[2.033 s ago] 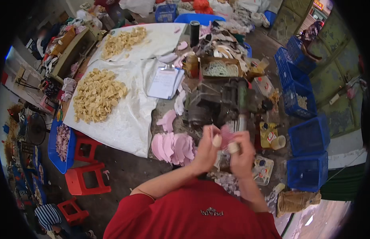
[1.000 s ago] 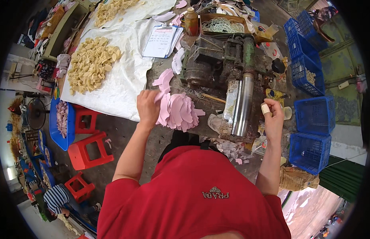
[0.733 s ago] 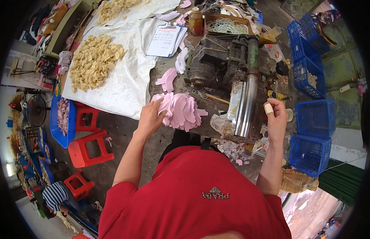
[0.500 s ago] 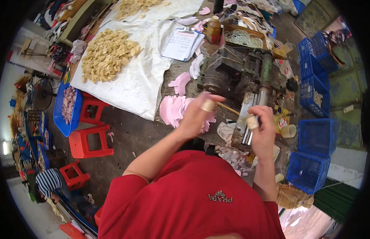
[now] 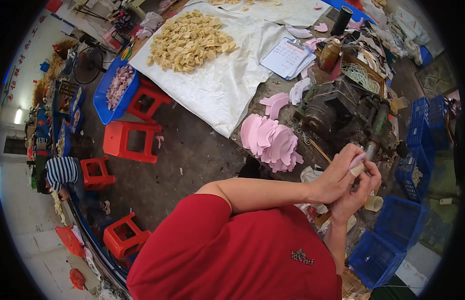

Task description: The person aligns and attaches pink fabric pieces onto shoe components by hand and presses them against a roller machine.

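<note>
My left hand (image 5: 333,181) and my right hand (image 5: 356,196) are together at the right, close to the metal shaft (image 5: 371,149) of a dark machine (image 5: 332,105). Between their closed fingers shows the edge of a pink piece (image 5: 357,159), mostly hidden by the fingers. Beige tape (image 5: 357,169) wraps a finger there. To the left of my hands, a stack of curved pink pieces (image 5: 270,142) lies at the bench edge, with another curved pink piece (image 5: 275,104) just beyond it.
A white sheet (image 5: 217,95) carries a heap of yellowish pieces (image 5: 190,42) and a clipboard (image 5: 287,57). Red stools (image 5: 130,142) and a blue tub (image 5: 105,107) stand left. Blue crates (image 5: 377,260) line the right. A person in a striped top (image 5: 62,171) is far left.
My left hand has moved right from over the pink stack and joined my right hand by the shaft. A pink edge now shows between the fingers. The view has swung left.
</note>
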`<state>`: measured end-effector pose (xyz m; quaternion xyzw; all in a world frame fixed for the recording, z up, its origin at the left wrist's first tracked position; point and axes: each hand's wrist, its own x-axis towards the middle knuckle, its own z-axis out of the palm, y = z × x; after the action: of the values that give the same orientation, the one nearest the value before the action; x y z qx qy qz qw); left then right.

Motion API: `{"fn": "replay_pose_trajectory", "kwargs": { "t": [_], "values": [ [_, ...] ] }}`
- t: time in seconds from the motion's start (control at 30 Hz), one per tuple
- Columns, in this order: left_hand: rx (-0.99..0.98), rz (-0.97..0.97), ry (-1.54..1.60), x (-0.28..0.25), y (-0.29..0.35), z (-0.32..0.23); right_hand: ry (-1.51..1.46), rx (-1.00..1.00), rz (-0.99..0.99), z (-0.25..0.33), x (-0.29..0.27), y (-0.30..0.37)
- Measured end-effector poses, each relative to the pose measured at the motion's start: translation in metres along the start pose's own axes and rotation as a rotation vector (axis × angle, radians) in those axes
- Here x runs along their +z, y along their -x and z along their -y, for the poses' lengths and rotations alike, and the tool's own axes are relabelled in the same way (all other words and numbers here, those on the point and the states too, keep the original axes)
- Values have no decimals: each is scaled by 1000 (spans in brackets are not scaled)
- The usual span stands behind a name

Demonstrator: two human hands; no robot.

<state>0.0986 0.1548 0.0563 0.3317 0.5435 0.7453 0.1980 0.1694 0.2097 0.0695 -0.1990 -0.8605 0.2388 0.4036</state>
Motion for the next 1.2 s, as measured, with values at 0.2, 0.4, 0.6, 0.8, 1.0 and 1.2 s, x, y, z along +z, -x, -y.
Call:
{"fn": "replay_pose_trajectory", "kwargs": {
  "t": [0.2,0.4,0.6,0.8,1.0,1.2],
  "values": [
    [-212,-92,-452,-42,-11,28,-360,351,66,-48,-53,-35],
    [-352,179,-445,-47,-4,52,45,406,537,-136,-79,-18],
    [-116,227,-769,-13,-13,50,133,398,541,-107,-49,-12],
    [-226,29,-710,-60,-14,58,-115,580,291,-112,-54,-5],
    [-184,-390,-832,-182,-5,52,-198,650,179,-111,-55,-2],
    [60,69,-1424,-224,55,68,-268,673,155,-117,-52,-1]
  ]
}}
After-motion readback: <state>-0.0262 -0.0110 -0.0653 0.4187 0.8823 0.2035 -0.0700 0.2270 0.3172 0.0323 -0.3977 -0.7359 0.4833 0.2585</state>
